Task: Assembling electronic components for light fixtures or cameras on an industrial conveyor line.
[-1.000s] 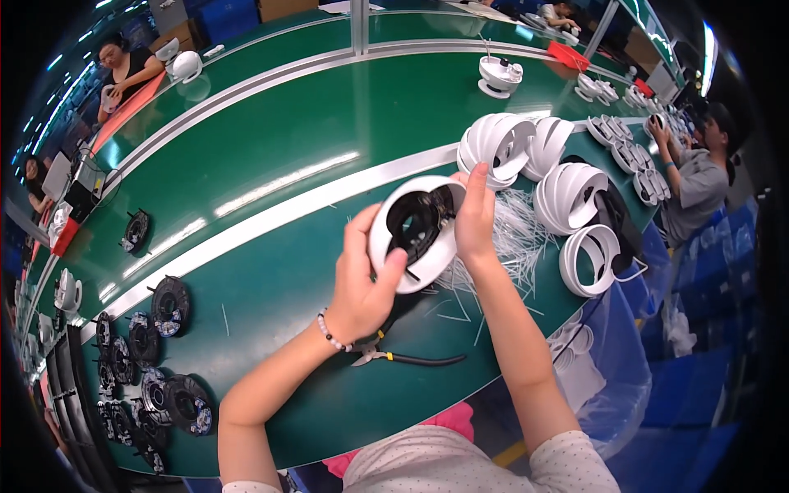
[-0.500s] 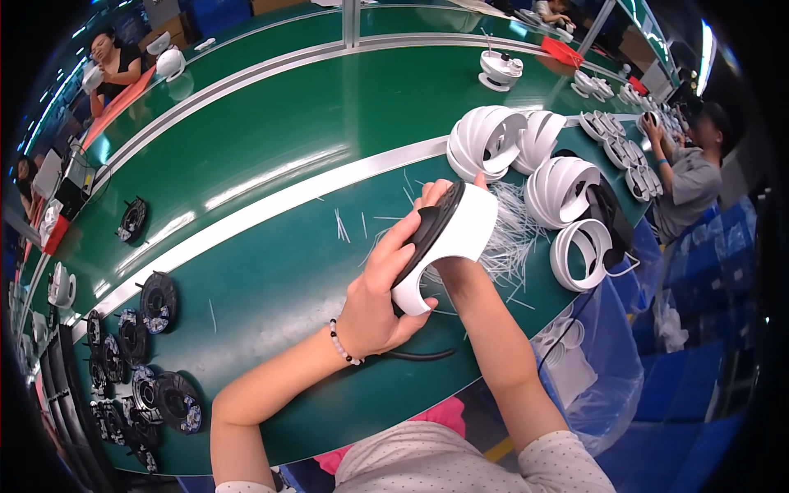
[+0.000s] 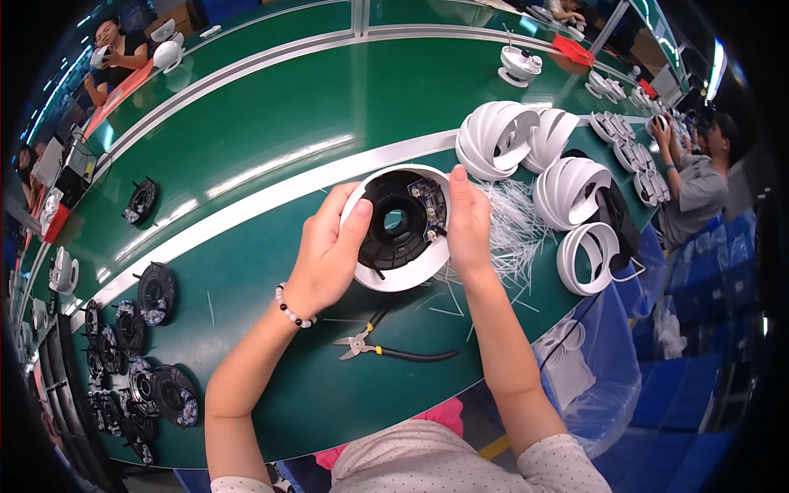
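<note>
Between both hands I hold a round white plastic housing (image 3: 394, 283) above the green bench, its open side toward me. Inside it sits a black disc-shaped part (image 3: 380, 247) with a hole in its centre and a small circuit board (image 3: 429, 202) along its right side. My left hand (image 3: 327, 256) wraps the left side, thumb over the rim. Around the right side closes my right hand (image 3: 469, 230), its thumb upright on the edge and its other fingers mostly hidden. Below the housing lie side cutters (image 3: 357, 344) with black and yellow handles, jaws to the left.
White ring shells (image 3: 569, 192) stand stacked at the right, beside a heap of thin white strips (image 3: 516, 234). Several black discs with circuit boards (image 3: 175, 396) lie at the left. A plastic-lined bin (image 3: 604, 378) adjoins the bench edge. A co-worker (image 3: 699, 168) works at far right.
The housing has turned from edge-on to face me, showing its inside. My left hand has shifted left, my right hand has come round to the right side, and the cutters are uncovered.
</note>
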The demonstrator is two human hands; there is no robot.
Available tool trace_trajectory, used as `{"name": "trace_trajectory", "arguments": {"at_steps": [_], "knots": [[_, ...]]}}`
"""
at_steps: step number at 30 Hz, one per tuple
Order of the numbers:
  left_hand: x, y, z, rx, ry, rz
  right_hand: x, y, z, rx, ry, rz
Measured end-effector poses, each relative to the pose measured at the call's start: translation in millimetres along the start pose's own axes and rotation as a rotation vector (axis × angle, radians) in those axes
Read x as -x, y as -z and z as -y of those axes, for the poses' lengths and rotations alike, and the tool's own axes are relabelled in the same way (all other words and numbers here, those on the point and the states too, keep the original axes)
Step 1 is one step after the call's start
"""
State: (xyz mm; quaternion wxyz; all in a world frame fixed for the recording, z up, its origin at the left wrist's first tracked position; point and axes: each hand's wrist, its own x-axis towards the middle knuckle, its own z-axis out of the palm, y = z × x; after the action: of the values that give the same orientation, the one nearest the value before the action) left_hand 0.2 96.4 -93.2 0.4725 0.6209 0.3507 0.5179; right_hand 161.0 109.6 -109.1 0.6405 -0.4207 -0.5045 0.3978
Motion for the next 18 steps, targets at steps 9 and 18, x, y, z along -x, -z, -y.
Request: {"name": "trace_trajectory", "arguments": {"at_steps": [9,18], "knots": [[0,10,-9,-0.217,0.074,0.077,0,5,-13,-0.058,-0.151,0.041],[-8,17,13,-0.076,0.176,0.102,2,2,-8,-0.002,-0.188,0.051]]}}
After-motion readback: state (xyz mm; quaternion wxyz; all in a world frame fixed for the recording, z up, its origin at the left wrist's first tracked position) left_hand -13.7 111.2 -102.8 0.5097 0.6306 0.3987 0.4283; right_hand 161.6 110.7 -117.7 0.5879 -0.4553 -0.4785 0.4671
